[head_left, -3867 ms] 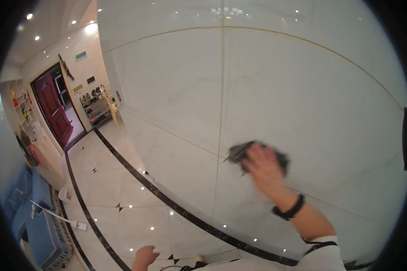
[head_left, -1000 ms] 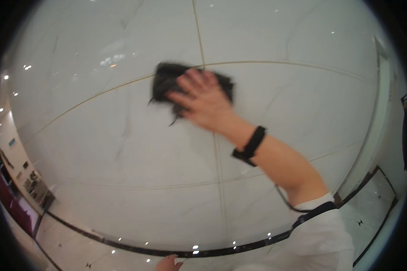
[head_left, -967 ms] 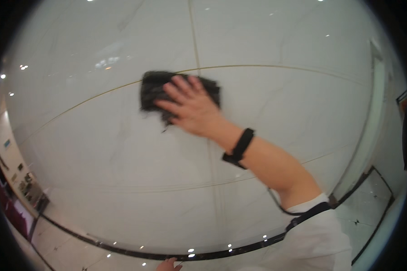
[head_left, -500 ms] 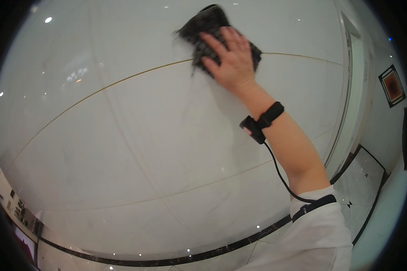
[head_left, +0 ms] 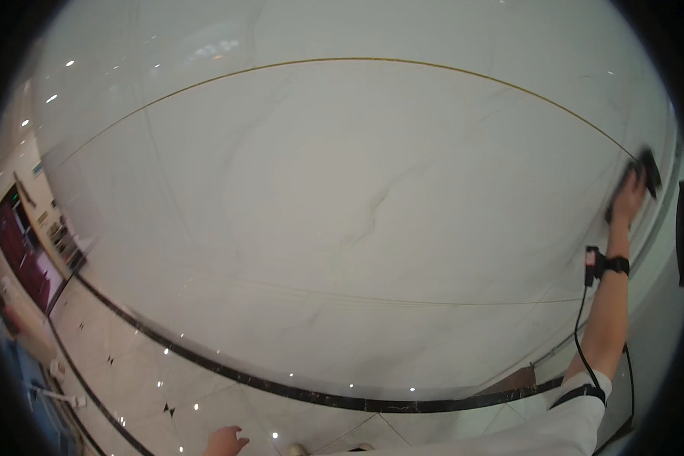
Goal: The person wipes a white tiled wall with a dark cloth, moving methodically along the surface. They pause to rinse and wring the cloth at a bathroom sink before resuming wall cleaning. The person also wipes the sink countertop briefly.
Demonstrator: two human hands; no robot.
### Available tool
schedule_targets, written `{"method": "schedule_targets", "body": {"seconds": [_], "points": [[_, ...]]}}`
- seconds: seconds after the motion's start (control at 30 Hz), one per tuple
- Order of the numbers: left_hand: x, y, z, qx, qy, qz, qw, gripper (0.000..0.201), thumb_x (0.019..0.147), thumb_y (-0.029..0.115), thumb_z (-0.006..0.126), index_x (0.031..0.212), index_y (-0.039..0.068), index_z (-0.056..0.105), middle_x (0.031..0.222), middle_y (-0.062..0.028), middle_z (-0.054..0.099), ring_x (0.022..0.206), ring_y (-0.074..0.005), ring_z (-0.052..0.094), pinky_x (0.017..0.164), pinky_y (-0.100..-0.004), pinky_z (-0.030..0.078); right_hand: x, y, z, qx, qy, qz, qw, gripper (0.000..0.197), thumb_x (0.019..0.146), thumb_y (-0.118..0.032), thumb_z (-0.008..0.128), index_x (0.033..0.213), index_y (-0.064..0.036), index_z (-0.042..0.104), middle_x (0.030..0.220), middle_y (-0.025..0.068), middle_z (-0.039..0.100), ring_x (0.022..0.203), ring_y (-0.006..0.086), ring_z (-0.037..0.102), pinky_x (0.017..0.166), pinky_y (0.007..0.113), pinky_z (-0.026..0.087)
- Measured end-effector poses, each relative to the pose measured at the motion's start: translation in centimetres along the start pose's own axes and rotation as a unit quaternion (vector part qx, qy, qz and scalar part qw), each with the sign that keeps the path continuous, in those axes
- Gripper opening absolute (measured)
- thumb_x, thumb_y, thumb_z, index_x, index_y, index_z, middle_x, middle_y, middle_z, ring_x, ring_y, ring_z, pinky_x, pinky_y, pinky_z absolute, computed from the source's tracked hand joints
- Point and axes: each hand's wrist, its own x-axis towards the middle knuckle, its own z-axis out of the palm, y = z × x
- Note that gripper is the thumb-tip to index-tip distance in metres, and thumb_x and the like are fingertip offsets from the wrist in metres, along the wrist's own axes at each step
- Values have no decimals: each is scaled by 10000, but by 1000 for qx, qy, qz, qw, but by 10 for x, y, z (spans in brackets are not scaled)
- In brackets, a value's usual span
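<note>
At the far right, my right hand (head_left: 629, 196) presses a folded black cloth (head_left: 650, 173) to the glossy white marble wall (head_left: 319, 190), close to the wall's right edge. Dark cloth shows on both sides of the hand, blurred by motion. My right arm is stretched out, with a black strap and a small device (head_left: 591, 266) on its wrist and a cable running down to the sleeve. Low in the picture, my left hand (head_left: 226, 441) hangs away from the wall. Its visible fingers are loosely apart, and nothing shows in them.
A thin gold line (head_left: 357, 59) crosses the wall. Along its foot runs a dark baseboard (head_left: 281, 391), above a pale tiled floor (head_left: 213, 387). To the left are a dark red doorway (head_left: 24, 251) and blue objects (head_left: 34, 395). Shoe tips (head_left: 298, 450) show at the bottom.
My right hand and the cloth have gone from the upper middle to the wall's right edge, and lower in the picture. The view has shifted, and my left hand has come into it.
</note>
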Motion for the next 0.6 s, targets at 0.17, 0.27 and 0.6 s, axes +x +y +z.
{"method": "schedule_targets", "body": {"seconds": [0.17, 0.27, 0.6], "points": [[-18, 51, 4, 47, -8, -36, 998, 501, 785, 431, 657, 1140, 79, 624, 948, -141, 684, 920, -346, 636, 819, -431, 500, -25, 118, -5, -44, -3, 213, 976, 586, 948, -461, 399, 1391, -77, 411, 1385, 211, 442, 1266, 390, 410, 1049, 423, 324], [-35, 56, -6, 29, 21, -29, 999, 487, 789, 417, 656, 1139, 80, 624, 958, -149, 679, 929, -347, 632, 817, -429, 501, -19, 103, 2, -119, -25, 225, 967, 646, 924, -512, 389, 1410, -87, 391, 1411, 217, 405, 1283, 379, 393, 1051, 434, 316], [-83, 21, -5, -34, 48, -71, 996, 457, 763, 342, 695, 1113, 55, 632, 1007, -198, 659, 953, -363, 622, 815, -435, 498, -21, -260, 53, -103, 57, -293, 949, 481, 937, -463, 473, 1316, -171, 531, 1296, 170, 532, 1195, 336, 498, 1004, 406, 385]]}}
